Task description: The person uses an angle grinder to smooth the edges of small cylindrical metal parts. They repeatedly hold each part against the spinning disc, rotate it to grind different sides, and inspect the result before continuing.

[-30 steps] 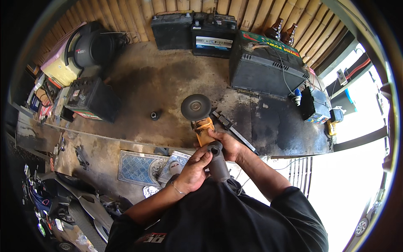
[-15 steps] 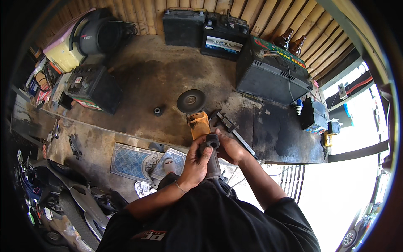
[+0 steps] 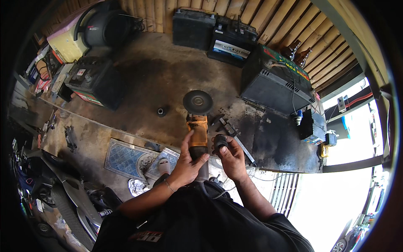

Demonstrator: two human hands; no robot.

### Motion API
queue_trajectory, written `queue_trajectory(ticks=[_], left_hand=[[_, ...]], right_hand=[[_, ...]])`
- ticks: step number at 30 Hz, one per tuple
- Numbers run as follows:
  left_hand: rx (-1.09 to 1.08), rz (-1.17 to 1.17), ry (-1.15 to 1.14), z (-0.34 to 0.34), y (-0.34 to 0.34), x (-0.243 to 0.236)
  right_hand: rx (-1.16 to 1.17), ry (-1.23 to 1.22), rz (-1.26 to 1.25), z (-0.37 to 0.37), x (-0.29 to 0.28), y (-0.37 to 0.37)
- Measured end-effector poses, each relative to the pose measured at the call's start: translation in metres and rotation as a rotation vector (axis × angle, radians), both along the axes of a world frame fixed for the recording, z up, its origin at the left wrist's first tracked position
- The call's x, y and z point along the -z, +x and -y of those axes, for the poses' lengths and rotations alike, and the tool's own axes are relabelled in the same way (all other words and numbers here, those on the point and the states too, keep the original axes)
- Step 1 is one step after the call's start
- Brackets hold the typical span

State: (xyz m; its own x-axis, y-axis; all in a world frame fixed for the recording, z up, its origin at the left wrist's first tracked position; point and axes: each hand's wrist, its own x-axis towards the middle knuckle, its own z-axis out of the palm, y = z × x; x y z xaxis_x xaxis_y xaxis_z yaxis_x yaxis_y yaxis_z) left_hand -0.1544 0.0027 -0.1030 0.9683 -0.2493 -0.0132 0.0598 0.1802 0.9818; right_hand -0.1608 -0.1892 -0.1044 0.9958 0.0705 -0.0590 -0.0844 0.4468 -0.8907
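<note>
My left hand (image 3: pixel 187 166) grips a yellow and black angle grinder (image 3: pixel 197 128) at its dark body. The grinder lies along my middle, its round dark disc (image 3: pixel 197 102) at the far end, over the bench. Just right of the grinder, my right hand (image 3: pixel 234 161) pinches a short dark ring-shaped metal piece (image 3: pixel 220 141) between thumb and fingers. Beyond that hand, a caliper (image 3: pixel 236 139) rests slantwise on the bench. A small dark hollow part (image 3: pixel 161 111) stands on the bench to the left of the disc.
Car batteries stand along the back, among them a black one (image 3: pixel 230 44) and a large one with a green top (image 3: pixel 273 80). Another battery (image 3: pixel 92 84) sits at the left. Brown bottles (image 3: pixel 299 54) are at the right back. A motorcycle (image 3: pixel 71 201) is at lower left, near a blue patterned mat (image 3: pixel 126 159).
My hands have drawn apart. The right hand has moved off to the right with the dark ring-shaped piece, which was above the grinder body; my left hand now wraps the grinder.
</note>
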Motion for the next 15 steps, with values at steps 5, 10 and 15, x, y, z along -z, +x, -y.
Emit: queue_trajectory(ticks=[5, 10, 15], left_hand=[[0.009, -0.225, -0.06, -0.017, 0.01, 0.006], [0.09, -0.168, 0.071, -0.046, 0.026, 0.018], [0.09, -0.135, 0.326, -0.061, 0.025, 0.018]], right_hand=[[-0.023, 0.057, 0.026, 0.025, -0.013, 0.023], [-0.091, 0.058, 0.15, 0.045, -0.026, 0.051], [-0.192, 0.034, 0.225, 0.045, -0.035, 0.068]])
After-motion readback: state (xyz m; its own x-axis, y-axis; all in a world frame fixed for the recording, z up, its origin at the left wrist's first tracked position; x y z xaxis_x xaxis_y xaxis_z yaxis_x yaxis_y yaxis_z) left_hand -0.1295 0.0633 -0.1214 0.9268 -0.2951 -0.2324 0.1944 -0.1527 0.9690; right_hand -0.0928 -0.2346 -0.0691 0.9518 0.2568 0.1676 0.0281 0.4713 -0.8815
